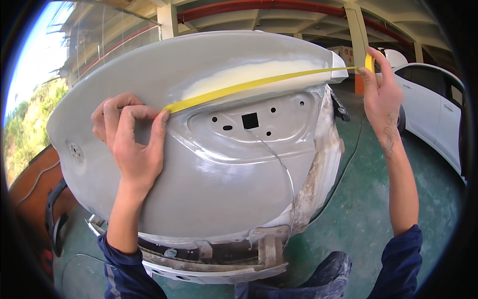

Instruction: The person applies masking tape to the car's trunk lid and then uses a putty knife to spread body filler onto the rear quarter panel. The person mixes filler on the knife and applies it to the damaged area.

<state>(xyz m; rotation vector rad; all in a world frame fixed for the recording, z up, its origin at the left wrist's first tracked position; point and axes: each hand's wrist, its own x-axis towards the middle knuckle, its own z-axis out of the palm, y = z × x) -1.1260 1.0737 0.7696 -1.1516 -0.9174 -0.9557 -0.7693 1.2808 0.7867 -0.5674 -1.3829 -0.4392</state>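
Centre of frame: large grey primed car boot lid (199, 189), curved, sanded, with a recessed panel of small holes and one square black opening (250, 120). Pale yellowish filler patch (259, 72) along the upper part of the lid. Thin wire (284, 169) trailing down across the recess. Lower centre: bare, scuffed rear bodywork and bracket (269, 246) below the lid. Right edge: white car (438, 109), well apart, on green painted floor (358, 209). Upper right: concrete columns and red pipe (249, 7) under the ceiling. Left edge: greenery and daylight beyond the open side. Nothing obstructing the lid surface between the two hands.

Yellow masking tape strip (259, 83) stretched taut from centre left to upper right, crossing the lid just above the recess.

Left hand (132, 137), centre left: fingers curled, fingertips pressed flat against the lid, index fingertip pinning the left end of the strip to the panel.

Right hand (381, 94), upper right: raised clear of the lid edge, thumb and fingers pinched around a small yellow tape roll (369, 62), strip running out from it toward the left hand.

Dark blue sleeves at lower frame on both forearms.
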